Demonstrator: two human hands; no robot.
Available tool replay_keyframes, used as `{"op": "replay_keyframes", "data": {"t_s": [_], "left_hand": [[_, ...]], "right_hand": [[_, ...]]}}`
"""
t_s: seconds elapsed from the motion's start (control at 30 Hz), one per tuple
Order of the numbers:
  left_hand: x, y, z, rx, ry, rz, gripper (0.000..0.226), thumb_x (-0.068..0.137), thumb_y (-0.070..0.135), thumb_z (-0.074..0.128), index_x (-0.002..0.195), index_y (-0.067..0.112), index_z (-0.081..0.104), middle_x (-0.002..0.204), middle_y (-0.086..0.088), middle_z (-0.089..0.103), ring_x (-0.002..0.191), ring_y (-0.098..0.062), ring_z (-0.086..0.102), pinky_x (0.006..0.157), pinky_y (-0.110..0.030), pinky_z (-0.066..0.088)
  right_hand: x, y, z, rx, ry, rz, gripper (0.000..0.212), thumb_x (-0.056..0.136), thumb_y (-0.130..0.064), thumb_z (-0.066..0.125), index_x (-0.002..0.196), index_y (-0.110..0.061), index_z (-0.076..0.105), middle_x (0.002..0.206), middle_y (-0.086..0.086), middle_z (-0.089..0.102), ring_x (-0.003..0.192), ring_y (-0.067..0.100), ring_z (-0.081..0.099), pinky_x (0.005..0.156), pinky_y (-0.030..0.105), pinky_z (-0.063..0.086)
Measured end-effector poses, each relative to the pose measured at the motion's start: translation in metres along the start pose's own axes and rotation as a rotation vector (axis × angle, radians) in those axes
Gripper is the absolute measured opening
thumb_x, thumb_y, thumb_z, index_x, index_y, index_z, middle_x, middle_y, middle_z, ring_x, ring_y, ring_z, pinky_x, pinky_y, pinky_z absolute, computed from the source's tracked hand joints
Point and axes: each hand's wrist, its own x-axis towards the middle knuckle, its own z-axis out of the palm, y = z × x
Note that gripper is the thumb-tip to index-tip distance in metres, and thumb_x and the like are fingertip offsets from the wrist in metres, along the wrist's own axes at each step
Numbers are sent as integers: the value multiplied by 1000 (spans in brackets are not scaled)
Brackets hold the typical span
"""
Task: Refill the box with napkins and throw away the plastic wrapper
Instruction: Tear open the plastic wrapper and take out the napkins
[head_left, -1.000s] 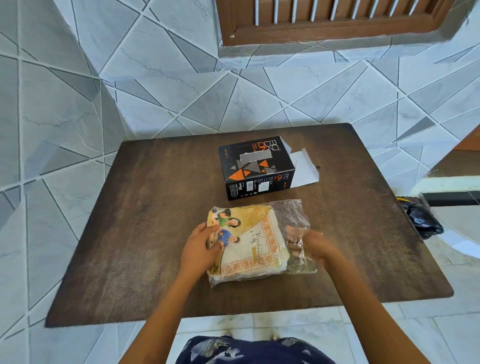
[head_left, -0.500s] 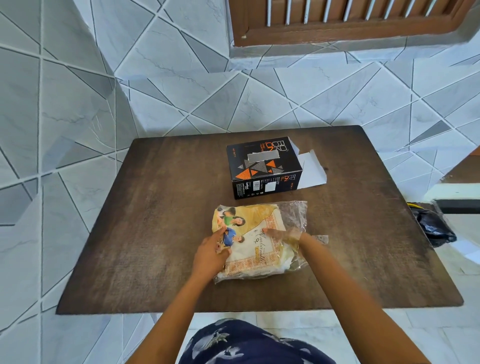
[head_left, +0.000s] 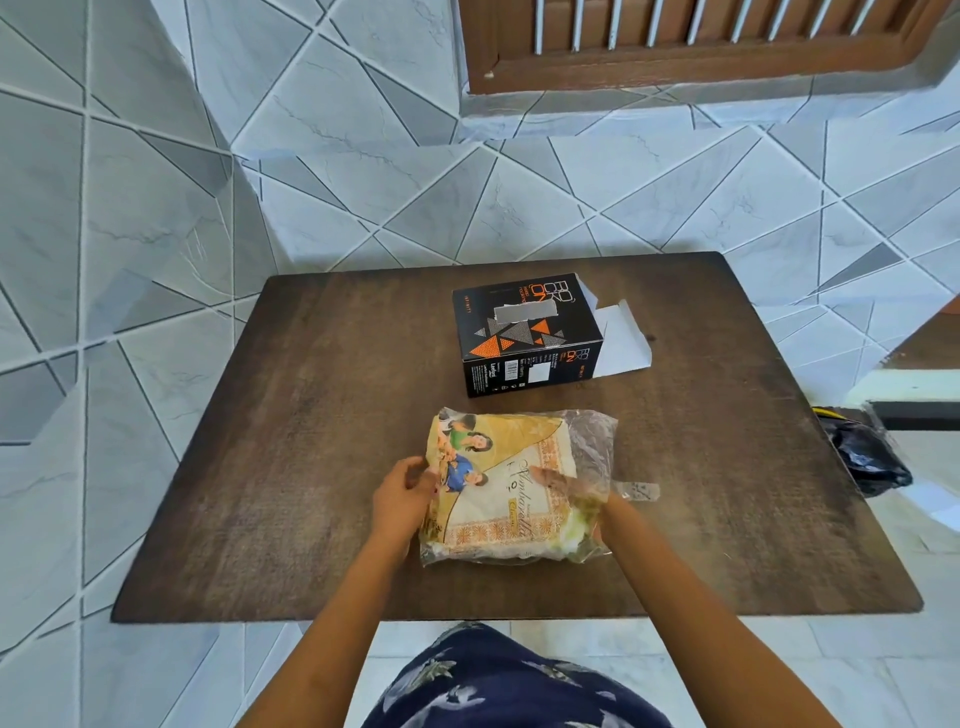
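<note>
A pack of napkins (head_left: 498, 514) lies on the brown table (head_left: 311, 467) in a printed yellow and clear plastic wrapper (head_left: 595, 447). My left hand (head_left: 402, 493) grips the wrapper's left edge. My right hand (head_left: 566, 486) is pushed in through the wrapper's open right end; its fingers show through the plastic, lying on top of the napkin stack, and its thumb is hidden. Behind the pack stands a black box (head_left: 524, 338) with orange triangles, its white end flap (head_left: 621, 343) open to the right.
A small torn strip of clear plastic (head_left: 638, 490) lies just right of the pack. A black plastic bag (head_left: 867, 457) sits on the floor past the table's right edge. A tiled wall rises behind the table.
My right hand has left the wrapper's right end and slid leftward inside it, over the napkins. The left hand keeps its hold on the left edge. The box has not moved.
</note>
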Motion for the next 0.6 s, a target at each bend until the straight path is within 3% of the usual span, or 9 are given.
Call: {"op": "replay_keyframes", "data": {"t_s": [0.07,0.17,0.23,0.3,0.4,0.5,0.6], "left_hand": [[3,-2,0,11,55,-20,9,89,16,57,88,12,66,96,-10,70,87,-21,63,77,-35,51],[8,-5,-3,-55,122,-43,24,86,12,62,63,20,60,68,0,65,74,-19,63,73,-36,53],[10,-6,-11,-26,193,-25,27,84,12,64,59,22,59,63,4,63,71,-20,62,70,-37,52],[15,-11,-18,17,240,-7,24,83,13,63,61,23,60,62,5,62,66,-19,61,62,-33,50],[21,-16,-29,117,289,3,16,84,13,60,68,17,62,68,-3,64,63,-20,58,52,-27,39],[27,-19,-40,123,368,-8,14,84,12,60,71,12,64,73,-11,67,68,-30,61,57,-28,41],[31,-26,-60,116,461,-73,15,85,11,54,78,9,68,83,-17,69,74,-33,61,60,-34,46]], "right_hand": [[1,-3,4,-44,58,5,53,86,-25,60,131,-3,44,139,17,46,127,33,45,88,35,43],[3,-9,5,-168,24,-20,53,90,-22,54,135,-1,37,144,18,39,132,33,39,102,40,39],[12,-8,-6,-167,32,-63,67,75,-29,72,130,-3,45,139,18,47,123,33,49,106,45,39],[15,-8,-15,-150,107,-72,72,62,-33,83,121,-4,54,122,16,61,106,31,61,94,46,50],[3,-18,-6,-115,141,-78,53,71,-20,77,116,1,56,112,18,65,89,29,65,75,39,56],[5,-22,0,-46,105,-105,32,75,-12,73,102,0,61,98,15,69,69,21,67,56,32,58],[5,-21,-2,-16,97,-113,25,75,-11,73,96,-3,62,75,8,73,57,17,70,46,28,56]]}}
